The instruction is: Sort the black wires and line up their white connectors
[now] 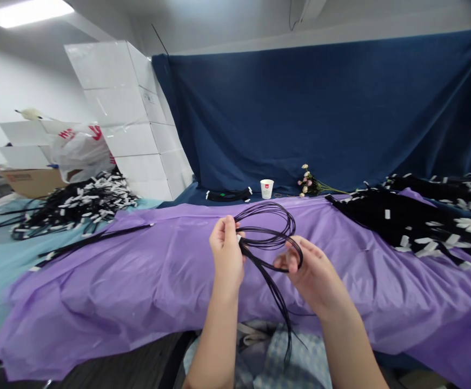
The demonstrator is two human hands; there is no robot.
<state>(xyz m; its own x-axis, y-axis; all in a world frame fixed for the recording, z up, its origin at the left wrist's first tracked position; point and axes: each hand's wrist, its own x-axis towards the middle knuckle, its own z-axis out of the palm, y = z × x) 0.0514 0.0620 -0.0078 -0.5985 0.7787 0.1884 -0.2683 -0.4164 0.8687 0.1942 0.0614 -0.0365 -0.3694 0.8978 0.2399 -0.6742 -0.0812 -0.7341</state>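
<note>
My left hand is closed round one end of a bundle of thin black cables, with a bit of white showing at the grip. The bundle bends into loops to the right of that hand. At the lower right loop, my right hand has its fingers curled round the strands. Loose cable ends hang down between my forearms, over the front edge of the purple cloth. Both hands are held above the cloth.
At right lies a heap of black cables with white tags; another tagged heap is at left. Several black strands lie left. A paper cup, flowers and a tied bundle sit behind. White boxes are stacked back left.
</note>
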